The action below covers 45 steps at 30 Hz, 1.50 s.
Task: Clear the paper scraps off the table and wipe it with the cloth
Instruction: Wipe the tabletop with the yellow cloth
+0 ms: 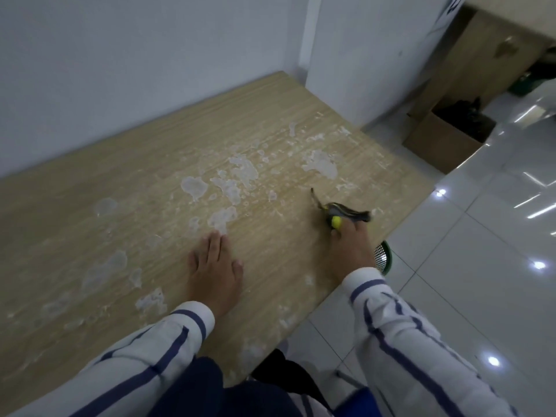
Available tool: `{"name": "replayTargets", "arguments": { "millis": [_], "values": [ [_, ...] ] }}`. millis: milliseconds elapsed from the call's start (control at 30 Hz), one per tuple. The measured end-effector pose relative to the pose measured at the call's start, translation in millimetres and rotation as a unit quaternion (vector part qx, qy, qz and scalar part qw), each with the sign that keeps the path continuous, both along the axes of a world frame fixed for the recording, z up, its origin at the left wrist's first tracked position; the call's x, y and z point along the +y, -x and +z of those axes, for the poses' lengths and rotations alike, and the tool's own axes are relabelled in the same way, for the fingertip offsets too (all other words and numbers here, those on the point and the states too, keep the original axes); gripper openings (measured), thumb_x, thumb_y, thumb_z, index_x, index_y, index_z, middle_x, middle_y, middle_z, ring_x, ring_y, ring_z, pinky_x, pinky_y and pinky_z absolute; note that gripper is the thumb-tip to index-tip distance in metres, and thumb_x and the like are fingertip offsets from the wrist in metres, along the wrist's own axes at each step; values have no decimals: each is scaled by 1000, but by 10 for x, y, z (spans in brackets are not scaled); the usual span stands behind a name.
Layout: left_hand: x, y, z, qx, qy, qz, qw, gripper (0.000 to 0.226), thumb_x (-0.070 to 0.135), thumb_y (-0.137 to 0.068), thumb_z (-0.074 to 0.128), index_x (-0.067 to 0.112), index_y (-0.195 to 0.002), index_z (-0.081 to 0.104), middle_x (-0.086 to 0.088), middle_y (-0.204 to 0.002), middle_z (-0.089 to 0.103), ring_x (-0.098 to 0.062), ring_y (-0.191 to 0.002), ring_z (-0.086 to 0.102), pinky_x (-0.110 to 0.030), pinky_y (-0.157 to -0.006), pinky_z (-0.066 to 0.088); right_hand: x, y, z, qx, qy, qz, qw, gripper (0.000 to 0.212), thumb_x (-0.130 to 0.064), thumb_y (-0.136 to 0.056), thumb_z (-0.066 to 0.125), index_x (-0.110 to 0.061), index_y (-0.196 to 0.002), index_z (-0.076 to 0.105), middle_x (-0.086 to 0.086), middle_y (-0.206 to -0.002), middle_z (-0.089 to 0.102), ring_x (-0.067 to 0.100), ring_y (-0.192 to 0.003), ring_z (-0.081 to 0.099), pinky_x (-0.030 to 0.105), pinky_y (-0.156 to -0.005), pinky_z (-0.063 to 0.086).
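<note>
Well, pale wet-looking blotches mottle the wooden table [168, 152], spreading beyond the left hand [215, 273], which lies flat, fingers together. White wall behind, glossy tiles alongside. Right hand [352, 246] is curled around a dark bunched thing with a yellow spot, possibly the cloth [341, 213], blurred. A green basket [383, 256] peeks out behind that wrist.

- We see a pale wood-grain table [126, 188] with whitish blotches.
- Our sleeves [400, 329] are white, striped blue.
- Beside the table: a green basket [386, 257].
</note>
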<state>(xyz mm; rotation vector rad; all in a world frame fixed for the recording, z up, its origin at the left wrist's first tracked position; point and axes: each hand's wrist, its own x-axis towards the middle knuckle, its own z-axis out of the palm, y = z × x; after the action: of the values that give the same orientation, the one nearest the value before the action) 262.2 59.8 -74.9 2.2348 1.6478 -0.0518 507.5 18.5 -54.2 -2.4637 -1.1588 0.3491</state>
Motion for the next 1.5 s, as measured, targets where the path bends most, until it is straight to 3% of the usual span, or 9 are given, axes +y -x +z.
{"name": "replayTargets", "arguments": {
  "millis": [167,367,533,700,833,967,1133,1267,1500],
  "values": [
    [72,2,21,3,-5,-12,1000,59,39,-98,23,12,-149,12,-6,-159,-1,-25,-145,-4,-48,-117,5,-147,915,-165,-65,-6,272,960,39,-34,-87,47,-14,-119,56,15,-107,58,39,-88,59,42,-70,47],
    [163,-87,146,-13,4,8,1000,61,39,-99,21,12,-150,1,-8,-158,-9,-26,-144,-12,-45,-118,0,174,-61,-38,-23,36,44,998,33,-33,-93,45,-19,-122,51,13,-119,51,35,-105,51,39,-85,43],
    [273,-562,270,-76,-9,-21,997,59,39,-99,24,16,-149,6,-6,-158,-6,-23,-145,-11,-44,-117,-1,513,106,93,59,-67,196,976,46,-31,-96,42,-13,-139,40,11,-140,42,30,-125,41,41,-101,37],
    [431,-1194,261,-121,-9,-44,992,58,41,-98,29,21,-149,10,-3,-159,3,-22,-145,0,-43,-116,10,513,-241,-99,23,41,82,996,35,-25,-91,43,-22,-124,51,9,-150,28,34,-133,30,47,-108,25],
    [555,-1651,213,-113,2,48,992,56,36,-95,43,19,-145,25,-8,-148,32,-30,-134,30,-45,-108,29,685,-474,-36,39,29,177,983,19,-17,-89,45,-12,-100,60,14,-118,52,33,-103,50,41,-93,41],
    [723,-1851,261,-200,13,92,975,44,15,-89,53,17,-132,41,-12,-131,49,-31,-115,47,-43,-92,44,892,-741,26,82,-19,219,972,16,-7,-89,47,-3,-87,62,17,-98,53,31,-77,50,35,-70,45],
    [740,-2069,337,-57,-117,75,989,52,24,-85,52,17,-136,40,-15,-142,38,-40,-128,36,-55,-102,31,908,-993,-13,64,2,269,961,32,-23,-87,43,-17,-114,58,12,-112,55,32,-98,51,40,-88,42],
    [571,-2147,21,46,-50,-28,997,76,67,-87,24,20,-147,26,-10,-156,16,-32,-144,12,-54,-112,6,821,-1320,-72,53,23,208,976,42,-26,-84,35,-17,-119,55,8,-128,51,31,-116,45,41,-100,29],
    [642,-2765,-105,28,-56,-65,996,57,43,-90,30,12,-135,48,-14,-144,42,-36,-132,39,-59,-104,27,796,-2018,-158,4,27,141,990,31,-18,-90,45,-18,-119,56,5,-132,49,27,-125,39,41,-107,21]
  ]
}}
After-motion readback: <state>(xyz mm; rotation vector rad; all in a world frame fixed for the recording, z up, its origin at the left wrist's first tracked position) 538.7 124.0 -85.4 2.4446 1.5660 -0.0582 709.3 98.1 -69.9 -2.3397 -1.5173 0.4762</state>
